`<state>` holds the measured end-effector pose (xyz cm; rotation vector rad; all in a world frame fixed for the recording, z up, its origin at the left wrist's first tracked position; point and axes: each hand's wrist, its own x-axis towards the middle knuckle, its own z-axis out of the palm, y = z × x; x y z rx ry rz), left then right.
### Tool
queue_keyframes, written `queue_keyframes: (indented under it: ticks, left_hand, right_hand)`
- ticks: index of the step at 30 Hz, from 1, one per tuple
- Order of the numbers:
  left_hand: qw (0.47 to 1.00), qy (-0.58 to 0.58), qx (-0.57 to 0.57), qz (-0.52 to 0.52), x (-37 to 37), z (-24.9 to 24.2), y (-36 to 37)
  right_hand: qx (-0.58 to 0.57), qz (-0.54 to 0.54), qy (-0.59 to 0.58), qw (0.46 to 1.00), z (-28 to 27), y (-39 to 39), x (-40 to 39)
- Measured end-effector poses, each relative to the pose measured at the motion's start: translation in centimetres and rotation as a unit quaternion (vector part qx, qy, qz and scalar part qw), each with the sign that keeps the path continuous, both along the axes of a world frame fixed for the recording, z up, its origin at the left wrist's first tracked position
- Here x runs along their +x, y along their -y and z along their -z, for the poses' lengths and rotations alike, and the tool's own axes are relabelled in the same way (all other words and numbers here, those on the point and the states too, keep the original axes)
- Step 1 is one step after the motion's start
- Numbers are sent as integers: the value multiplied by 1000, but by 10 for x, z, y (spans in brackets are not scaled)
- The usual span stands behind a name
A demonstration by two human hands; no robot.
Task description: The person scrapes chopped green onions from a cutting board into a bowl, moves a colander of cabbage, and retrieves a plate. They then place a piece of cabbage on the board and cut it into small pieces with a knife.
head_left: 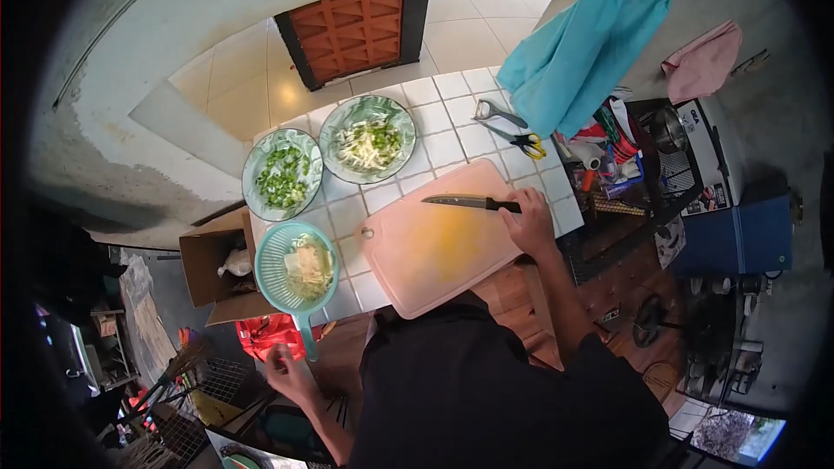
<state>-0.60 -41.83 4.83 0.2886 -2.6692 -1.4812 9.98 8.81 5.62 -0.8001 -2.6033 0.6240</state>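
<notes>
My right hand [532,224] is closed on the black handle of a kitchen knife [460,201], whose blade lies over the pink cutting board [408,274], pointing left. A yellowish stain marks the board's middle. My left hand [288,375] hangs below the table's near left edge, fingers loosely bent and apart, with nothing visible in them. Close above it is the handle of a light green strainer basket [265,271], which holds pale food pieces [310,265]. Behind the basket stand two plates: one with chopped green vegetables [285,178], the other with pale shreds and green pieces [369,143].
A peeler [499,113] and yellow-handled scissors [524,143] lie at the white-tiled table's [447,146] far right. Beside it hangs a teal cloth [578,48]. A cardboard box [204,265] and a red plastic bag [265,334] are at the left edge. A stove [695,156] stands right.
</notes>
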Motion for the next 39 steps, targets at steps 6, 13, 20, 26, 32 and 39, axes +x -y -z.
queue_keyframes:
  ticks: [6,13,20,26,32,39]
  left_hand:
    - [984,-164,-76,1,-44,-28,-64]
    - [927,-82,-264,252,-103,-29,-134]
    - [930,-7,-320,183,-100,-25,-157]
    - [980,-91,-160,77,-98,-16,-137]
    - [962,-130,240,-20,-78,-24,-117]
    - [937,-152,306,-71,-58,-17,-104]
  right_hand:
    - [53,-83,45,994,20,-10,19]
    - [15,-107,-20,994,39,-35,14]
    - [-223,-138,-13,965,45,-10,40]
    - [-223,-158,5,962,45,-20,30]
    - [-196,-208,-40,958,61,-44,15]
    - [-202,-196,-22,959,48,-41,5]
